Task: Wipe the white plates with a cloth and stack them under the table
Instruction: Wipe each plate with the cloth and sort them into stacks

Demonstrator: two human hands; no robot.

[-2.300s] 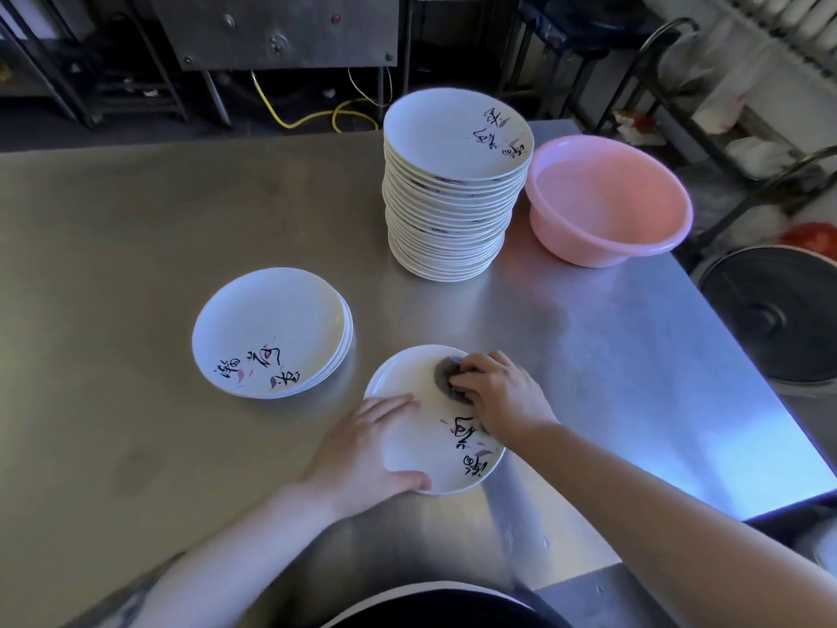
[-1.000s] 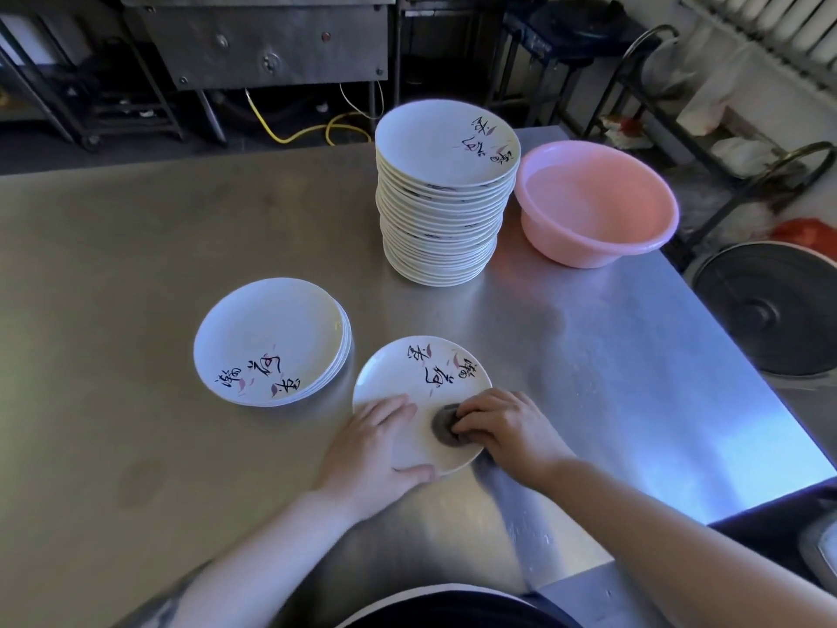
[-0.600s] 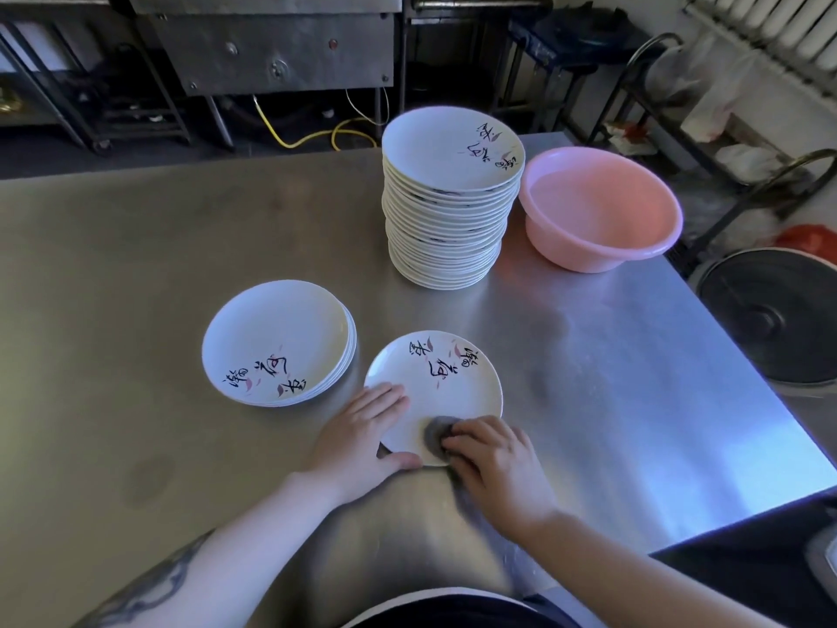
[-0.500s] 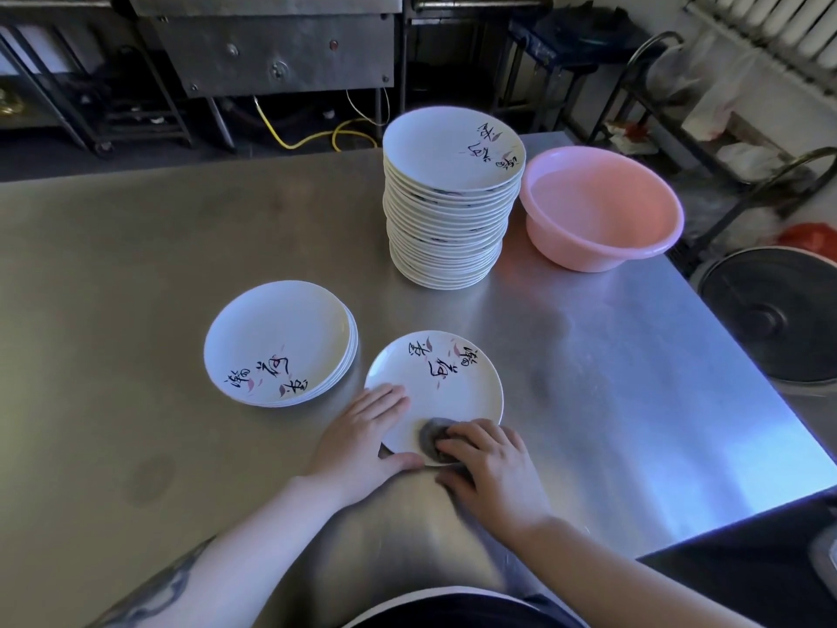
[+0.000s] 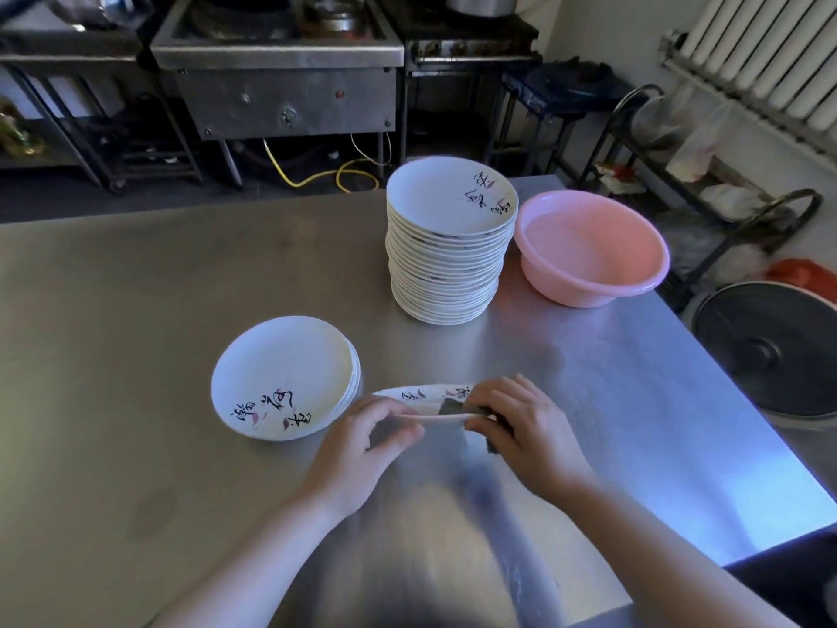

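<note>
1. Steel surface [image 5: 136, 310], brushed and dull grey, carries all the crockery; its right edge catches a bluish sheen.
2. Held plate [image 5: 421, 396]: a white plate with black brush lettering and pink flecks is lifted off the surface near the near edge, tilted so that it shows almost edge-on.
3. Left hand [image 5: 362, 441] grips the plate's left rim, thumb on top and fingers curled beneath.
4. Right hand [image 5: 521, 423] pinches a dark grey cloth [image 5: 453, 406] against the plate's right rim, with the cloth folded over the edge and a dark corner showing below the palm.
5. Short stack [image 5: 281, 373] of the same white plates lies flat on the surface just left of the held plate, apart from it, lettering towards the near edge.
6. Tall stack [image 5: 448, 242] of many more plates stands towards the far edge, right of the middle, its top plate lettered on the right side.
7. Pink basin [image 5: 593, 251] sits just beside the tall stack at the far right corner of the surface; whether the two touch is unclear.
8. Beyond the far edge stands a steel cooker unit [image 5: 281, 83] with a yellow hose [image 5: 317, 176] on the floor under it.
9. Off the right edge lies a round dark lid [image 5: 770, 351], with a white radiator [image 5: 765, 52] on the wall above.
</note>
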